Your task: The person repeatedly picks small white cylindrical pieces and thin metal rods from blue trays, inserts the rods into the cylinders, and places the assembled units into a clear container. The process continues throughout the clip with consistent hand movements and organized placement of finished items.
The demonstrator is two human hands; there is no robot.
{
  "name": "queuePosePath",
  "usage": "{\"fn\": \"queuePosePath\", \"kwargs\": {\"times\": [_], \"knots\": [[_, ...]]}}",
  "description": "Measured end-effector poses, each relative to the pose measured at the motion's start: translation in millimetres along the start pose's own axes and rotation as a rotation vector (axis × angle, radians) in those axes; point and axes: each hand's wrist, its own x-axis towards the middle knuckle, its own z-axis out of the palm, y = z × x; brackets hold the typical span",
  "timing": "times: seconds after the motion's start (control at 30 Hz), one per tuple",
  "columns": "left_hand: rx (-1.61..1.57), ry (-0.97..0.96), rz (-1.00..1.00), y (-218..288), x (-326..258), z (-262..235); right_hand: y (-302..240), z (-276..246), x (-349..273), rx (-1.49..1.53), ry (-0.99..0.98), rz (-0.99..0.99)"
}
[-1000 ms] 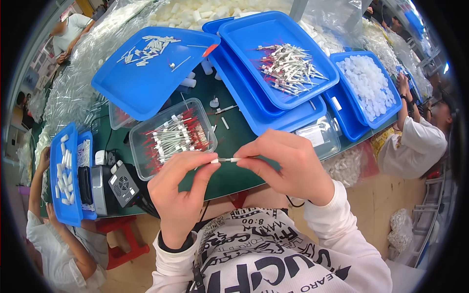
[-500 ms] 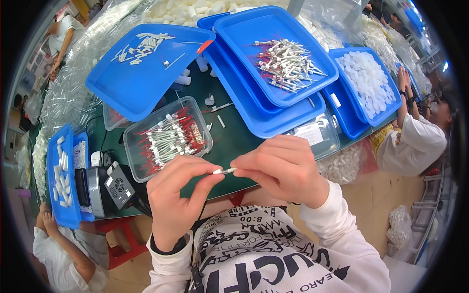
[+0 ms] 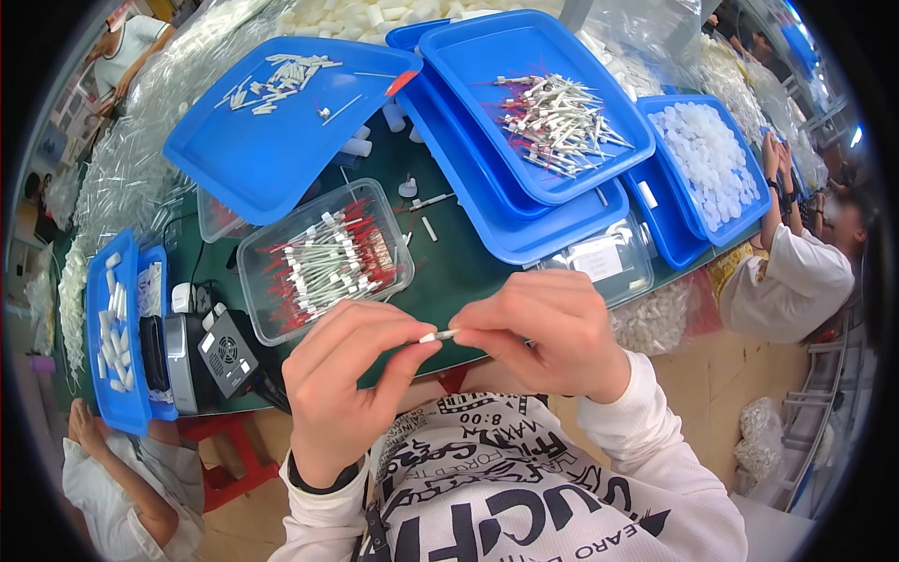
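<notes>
Just past the table's near edge, my two hands meet fingertip to fingertip over a small, thin rod-like part. My left hand (image 3: 351, 379) is closed, pinching a short white cap (image 3: 428, 337) between thumb and index finger. Closed in the same way, my right hand (image 3: 552, 328) grips the thin whitish rod (image 3: 447, 334); its far end is hidden by the fingers. Beyond my left hand stands a clear plastic box (image 3: 408, 267) with rows of white rods and red wires (image 3: 328, 262).
A blue tray (image 3: 234, 169) of small white pieces overlaps the box's far side. Stacked blue trays (image 3: 459, 56) bear a pile of wired rods (image 3: 562, 122). Right of them, another tray holds translucent caps (image 3: 707, 159). A black device (image 3: 228, 354) stands left. Other people sit at both sides.
My fingertips have drawn slightly closer together around the part, so less of the rod shows. Both hands still pinch it. The whole view has shifted a little.
</notes>
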Motion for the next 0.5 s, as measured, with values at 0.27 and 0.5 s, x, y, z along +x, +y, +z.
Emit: {"fn": "queuePosePath", "kwargs": {"times": [0.27, 0.5], "knots": [[-0.043, 0.021, -0.019, -3, -2, -1, -5, -12, 8, -0.018, -0.022, 0.081], [-0.034, 0.001, -0.052, -10, -3, -5, -2, -7, 9, 0.017, -0.114, 0.147]]}}
